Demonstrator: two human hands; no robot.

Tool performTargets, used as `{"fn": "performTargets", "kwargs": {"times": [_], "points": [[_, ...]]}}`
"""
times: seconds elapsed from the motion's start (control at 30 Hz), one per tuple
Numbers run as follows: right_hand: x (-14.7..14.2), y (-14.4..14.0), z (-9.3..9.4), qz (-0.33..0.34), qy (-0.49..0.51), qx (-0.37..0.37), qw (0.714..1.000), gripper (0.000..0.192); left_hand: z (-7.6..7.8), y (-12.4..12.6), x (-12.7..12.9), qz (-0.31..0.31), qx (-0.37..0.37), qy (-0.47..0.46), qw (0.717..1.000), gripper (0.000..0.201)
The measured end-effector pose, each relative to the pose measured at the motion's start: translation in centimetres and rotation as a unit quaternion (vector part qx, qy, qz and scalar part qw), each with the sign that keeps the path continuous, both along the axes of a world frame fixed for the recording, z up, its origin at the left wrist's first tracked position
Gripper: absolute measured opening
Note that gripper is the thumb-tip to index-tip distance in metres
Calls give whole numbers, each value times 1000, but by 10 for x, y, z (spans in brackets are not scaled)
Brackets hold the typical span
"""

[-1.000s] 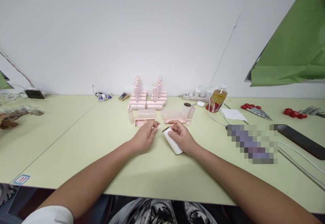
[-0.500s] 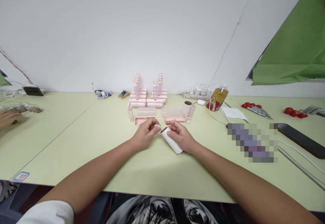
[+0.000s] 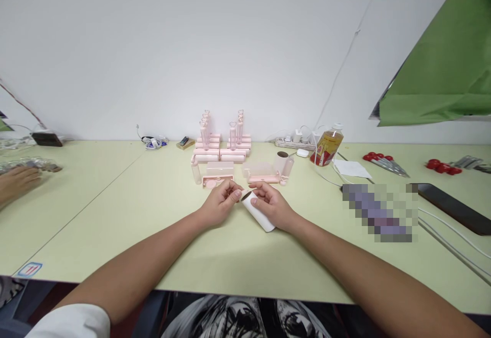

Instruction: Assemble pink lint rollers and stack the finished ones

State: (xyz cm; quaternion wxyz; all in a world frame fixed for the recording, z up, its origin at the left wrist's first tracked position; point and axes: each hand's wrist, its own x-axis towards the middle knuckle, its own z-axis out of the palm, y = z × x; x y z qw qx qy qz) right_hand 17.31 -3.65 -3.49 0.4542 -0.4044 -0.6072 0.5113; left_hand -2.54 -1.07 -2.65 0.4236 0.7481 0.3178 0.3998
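While the right hand (image 3: 273, 206) grips a white roll (image 3: 258, 210) with a dark open end near the worktop's (image 3: 115, 215) middle, the left hand (image 3: 221, 202) pinches at that end.

White roll (image 3: 259, 212), pink tubes (image 3: 220, 146), pale yellow-green table (image 3: 115, 210), green cloth (image 3: 441, 72).

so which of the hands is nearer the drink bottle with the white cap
Right. The right hand, holding the white roll, lies below and left of the drink bottle; the left hand is farther left.

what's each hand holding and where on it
Right hand grips the white roll around its side. Left hand pinches at the roll's open end; what it holds is unclear.
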Motion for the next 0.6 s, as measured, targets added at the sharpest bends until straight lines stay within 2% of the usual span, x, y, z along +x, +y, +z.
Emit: {"fn": "performTargets", "kwargs": {"times": [0.37, 0.5, 0.6], "points": [[2, -1, -2, 23, 4, 6, 1000, 48, 1, -3, 1, -33, -15, 21, 999, 30], [2, -2, -2, 30, 10, 29, 999, 50, 3, -4, 0, -42, -6, 42, 998, 32], [1, -2, 0, 33, 4, 55, 998, 44, 4, -4, 0, -38, 4, 51, 998, 32]]}}
